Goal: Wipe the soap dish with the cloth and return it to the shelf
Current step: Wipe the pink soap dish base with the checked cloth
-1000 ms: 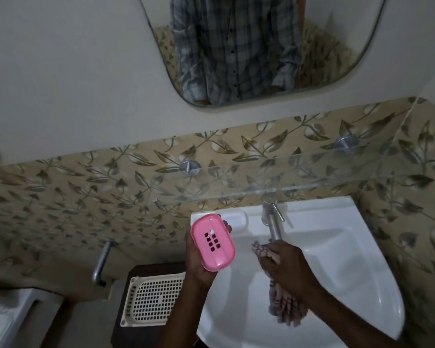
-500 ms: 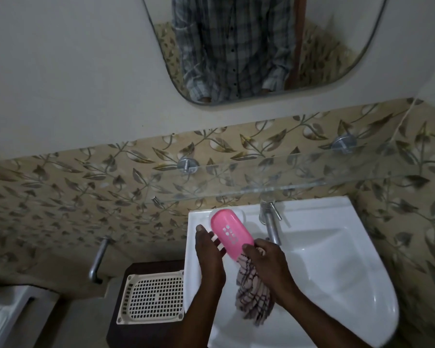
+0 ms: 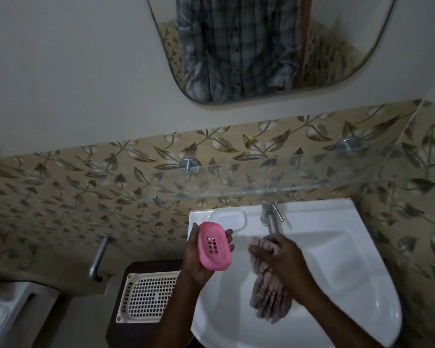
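Note:
My left hand (image 3: 199, 262) grips a pink soap dish (image 3: 214, 246) with several drain slots, its hollow side turned toward me, over the left edge of the white sink (image 3: 337, 259). My right hand (image 3: 279, 259) holds a checked cloth (image 3: 269, 297) bunched in its fingers, with the loose end hanging into the basin. The cloth is a short gap to the right of the dish and does not touch it. A glass shelf (image 3: 261, 192) runs along the tiled wall just above the sink, held by metal mounts.
A steel tap (image 3: 270, 219) stands at the back of the sink, right behind my right hand. A cream perforated tray (image 3: 148, 297) lies on a dark stand left of the sink. A metal handle (image 3: 98, 259) sticks out of the wall. A mirror (image 3: 261, 46) hangs above.
Half a second ago my right hand touched the dish at the basin's back. Now the hands have parted: the dish sits lower left in my left hand, the cloth is away to the right.

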`<state>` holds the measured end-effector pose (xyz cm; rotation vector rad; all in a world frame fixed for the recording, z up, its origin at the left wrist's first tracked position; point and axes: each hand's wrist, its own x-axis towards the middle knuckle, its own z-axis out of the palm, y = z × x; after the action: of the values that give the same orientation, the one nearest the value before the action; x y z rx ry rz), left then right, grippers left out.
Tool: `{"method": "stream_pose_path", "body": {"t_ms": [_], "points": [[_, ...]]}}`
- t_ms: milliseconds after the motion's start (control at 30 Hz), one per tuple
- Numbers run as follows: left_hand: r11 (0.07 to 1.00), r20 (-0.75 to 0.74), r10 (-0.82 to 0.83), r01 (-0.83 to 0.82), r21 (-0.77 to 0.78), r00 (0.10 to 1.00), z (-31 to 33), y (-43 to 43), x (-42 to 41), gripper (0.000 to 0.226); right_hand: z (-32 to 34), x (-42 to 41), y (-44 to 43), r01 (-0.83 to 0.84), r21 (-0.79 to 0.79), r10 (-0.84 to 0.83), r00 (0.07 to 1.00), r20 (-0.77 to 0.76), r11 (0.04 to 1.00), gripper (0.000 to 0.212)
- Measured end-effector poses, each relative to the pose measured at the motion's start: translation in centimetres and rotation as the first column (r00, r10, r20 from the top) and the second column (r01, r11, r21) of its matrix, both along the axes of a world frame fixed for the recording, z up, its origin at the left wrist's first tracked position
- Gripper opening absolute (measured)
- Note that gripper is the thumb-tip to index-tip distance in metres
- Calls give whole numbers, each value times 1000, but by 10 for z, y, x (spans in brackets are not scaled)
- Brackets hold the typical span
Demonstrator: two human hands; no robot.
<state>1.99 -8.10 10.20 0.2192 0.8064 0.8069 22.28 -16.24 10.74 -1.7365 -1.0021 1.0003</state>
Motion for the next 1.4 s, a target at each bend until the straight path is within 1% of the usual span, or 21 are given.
{"method": "stream_pose_path", "body": {"t_ms": [67, 133, 200, 267, 333, 433, 467, 567, 633, 700, 800, 833, 900, 933, 1033, 1133, 1167, 1233, 1267, 1367, 1400], "points": [[998, 115, -48, 45, 33, 992, -2, 0, -10, 115, -2, 20, 6, 9, -45, -15, 991, -130, 999, 28], [994, 161, -101, 93, 56, 982, -3, -2, -11, 111, 2, 28, 12, 15, -17, -17, 992, -121, 1000, 12], [985, 198, -170, 163, 48, 965, -4, -5, -7, 106, 7, 28, 18, 60, 53, -60, 998, -4, 997, 8], [968, 198, -252, 241, 74, 947, -5, -8, -1, 94, 15, 21, 23, 46, 174, -85, 970, 228, 984, 12], [947, 170, -315, 298, 117, 934, -5, -10, 7, 81, 22, 7, 23, -109, 272, 0, 928, 373, 956, 12], [941, 57, -318, 308, 142, 946, -6, -12, 18, 73, 18, -14, 20, -430, 259, 219, 787, 576, 865, 17], [944, 20, -306, 300, 136, 952, -6, -12, 22, 69, 16, -18, 21, -472, 245, 216, 726, 653, 847, 22], [951, -72, -302, 306, 51, 951, -6, -5, 28, 59, 14, -21, 24, -449, 218, 199, 711, 675, 867, 29], [949, -76, -312, 314, 12, 947, -6, -1, 24, 59, 12, -21, 23, -594, 200, 312, 644, 698, 779, 40], [936, -99, -351, 352, -3, 931, -10, -2, 21, 56, 5, -14, 25, -733, 139, 365, 482, 796, 665, 45], [924, -83, -382, 381, -30, 920, -10, -5, 25, 48, 6, -7, 33, -681, 170, 329, 538, 776, 712, 36], [931, -77, -364, 362, -46, 928, -11, -4, 25, 46, 5, -11, 30, -715, 200, 326, 526, 786, 670, 38], [929, -61, -366, 361, -79, 929, -9, -3, 28, 48, 0, -11, 26, -844, 219, 293, 395, 871, 489, 35], [927, -46, -369, 364, -86, 928, -8, -4, 30, 49, -1, -6, 28, -861, 219, 290, 378, 879, 458, 31], [929, -67, -368, 363, -75, 927, -8, -2, 35, 48, -2, 4, 33, -764, 295, 208, 485, 850, 574, 31], [926, -115, -375, 366, -89, 920, -5, 5, 35, 50, -6, -6, 28, -874, 169, 321, 338, 885, 455, 40], [927, -124, -373, 365, -86, 919, -6, 7, 35, 50, -5, -3, 30, -865, 122, 387, 339, 857, 487, 44], [930, -147, -368, 363, -61, 918, -7, 6, 35, 48, -6, 7, 38, -722, 79, 395, 462, 794, 687, 49], [935, -168, -354, 351, -52, 920, -7, 5, 35, 48, -3, 5, 38, -664, 60, 388, 506, 770, 746, 46], [948, -215, -317, 312, -57, 924, -10, 7, 34, 51, -6, -16, 29, -703, 144, 357, 514, 780, 696, 33], [952, -232, -303, 304, -32, 924, -11, 8, 34, 52, -3, -17, 27, -680, 121, 382, 540, 750, 723, 25]]}}
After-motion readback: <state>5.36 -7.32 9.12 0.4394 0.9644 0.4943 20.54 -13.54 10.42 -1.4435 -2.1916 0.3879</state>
